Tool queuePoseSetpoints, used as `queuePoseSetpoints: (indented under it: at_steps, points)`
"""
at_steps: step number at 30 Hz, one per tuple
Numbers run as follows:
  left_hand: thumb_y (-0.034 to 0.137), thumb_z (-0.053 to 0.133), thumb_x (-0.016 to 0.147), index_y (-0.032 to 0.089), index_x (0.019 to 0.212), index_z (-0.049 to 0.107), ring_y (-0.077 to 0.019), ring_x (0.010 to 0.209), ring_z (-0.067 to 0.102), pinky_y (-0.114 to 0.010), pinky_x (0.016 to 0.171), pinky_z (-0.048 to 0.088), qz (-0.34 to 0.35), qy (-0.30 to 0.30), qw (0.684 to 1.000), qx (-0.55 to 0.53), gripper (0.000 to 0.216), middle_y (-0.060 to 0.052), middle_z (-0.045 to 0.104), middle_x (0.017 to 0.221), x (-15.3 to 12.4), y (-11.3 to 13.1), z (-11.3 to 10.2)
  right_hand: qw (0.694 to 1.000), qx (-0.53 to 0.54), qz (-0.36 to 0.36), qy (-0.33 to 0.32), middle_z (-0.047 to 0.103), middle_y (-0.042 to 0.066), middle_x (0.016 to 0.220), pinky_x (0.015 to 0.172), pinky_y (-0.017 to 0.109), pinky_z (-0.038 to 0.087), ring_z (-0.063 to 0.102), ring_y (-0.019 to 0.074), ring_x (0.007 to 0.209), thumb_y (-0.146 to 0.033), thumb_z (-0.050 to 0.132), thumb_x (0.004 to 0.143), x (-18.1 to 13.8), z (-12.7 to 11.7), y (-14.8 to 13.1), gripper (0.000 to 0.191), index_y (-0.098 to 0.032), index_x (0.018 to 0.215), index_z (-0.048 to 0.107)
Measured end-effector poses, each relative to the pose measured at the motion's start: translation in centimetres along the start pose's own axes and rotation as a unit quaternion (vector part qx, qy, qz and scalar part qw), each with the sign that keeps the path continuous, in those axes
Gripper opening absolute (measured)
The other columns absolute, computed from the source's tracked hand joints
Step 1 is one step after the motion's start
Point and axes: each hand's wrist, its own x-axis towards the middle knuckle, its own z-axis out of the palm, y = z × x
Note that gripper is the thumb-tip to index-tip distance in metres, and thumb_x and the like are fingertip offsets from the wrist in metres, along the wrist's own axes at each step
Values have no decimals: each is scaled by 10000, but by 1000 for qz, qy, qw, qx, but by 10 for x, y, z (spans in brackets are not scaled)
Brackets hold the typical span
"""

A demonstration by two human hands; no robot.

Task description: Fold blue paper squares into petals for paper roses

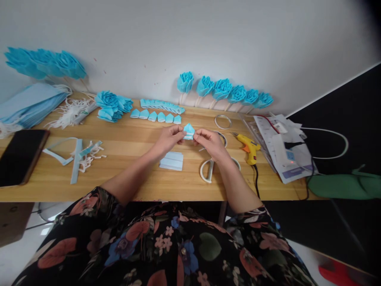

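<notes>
Between my two hands, a little above the wooden table, is a folded blue petal [189, 130] with a pointed top and pale bands along its lower part. My left hand [172, 137] pinches its left side with thumb and fingers. On its right side my right hand [206, 141] pinches the edge in the same way. Below my left hand lies a small stack of pale blue fabric pieces [172, 161]. Beyond my hands sit a row of folded petals [156, 116] and, behind it, a longer row of overlapping petals [162, 106].
Blue flowers on sticks [222, 89] lean on the wall. A yellow glue gun [249, 147] and tape rings [223, 122] lie right, near a power strip [282, 151]. At left are face masks [32, 103], cut strips [76, 161] and a phone [22, 157].
</notes>
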Motion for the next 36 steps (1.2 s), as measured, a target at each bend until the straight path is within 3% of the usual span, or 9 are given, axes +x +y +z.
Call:
queuePoseSetpoints:
  at_steps: [22,30,36]
  points:
    - [310,560,913,168,663,566,-105,591,536,-236,612,452,35,-1,999,-19,288,-1,575,617,-2,-1,0,1000,8,11,18,619,-10,691,619,263,442,541,138,649,-432,685,825,1,-2,8,227,-209,785,678]
    - [239,612,849,170,684,589,-105,585,519,-234,621,443,19,-8,1000,-12,180,10,577,602,-3,2,-1,1000,-4,4,23,633,-4,713,661,270,436,549,133,660,-427,677,821,0,-1,2,239,-199,749,661]
    - [271,632,839,175,658,570,-102,585,520,-228,619,442,22,-6,1000,-14,214,15,570,595,-2,0,-1,1000,-8,4,22,611,-15,655,653,276,431,531,134,628,-432,670,817,1,-1,4,239,-204,745,663]
